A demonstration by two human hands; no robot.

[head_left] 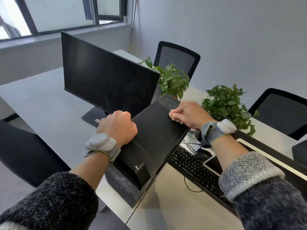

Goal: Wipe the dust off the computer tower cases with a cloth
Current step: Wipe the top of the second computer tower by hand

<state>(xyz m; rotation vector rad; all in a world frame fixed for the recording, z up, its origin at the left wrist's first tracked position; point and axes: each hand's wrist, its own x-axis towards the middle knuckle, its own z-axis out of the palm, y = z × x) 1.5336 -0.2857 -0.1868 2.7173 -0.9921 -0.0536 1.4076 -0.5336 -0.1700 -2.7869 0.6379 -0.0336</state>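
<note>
Running away from the person across the pale desk [166, 200], the computer tower case [154, 136] is set with its long axis from near-left to far-right. Its top panel is matte black, flat and hard-edged, with a shallow recessed rectangle; pale smears, judged to be dust, are seen on the nearest end face.

The left hand [117, 126] is clenched over the case's left edge about midway along, fingers curled round the rim, apparently to steady it. Farther along, the right hand [189, 114] is closed on a bunched, soft, peach-coloured cloth [173, 116], which is pressed against the top panel near its far end.

Most of the unwiped length is therefore judged to lie back toward the person from the cloth, so the next stroke would be drawn along the long axis by the right hand, the only one holding the cloth.

A black keyboard [192, 165] lies just right of the case. Beyond, a dark monitor [106, 80] and two leafy plants [172, 78] are seen.
</note>
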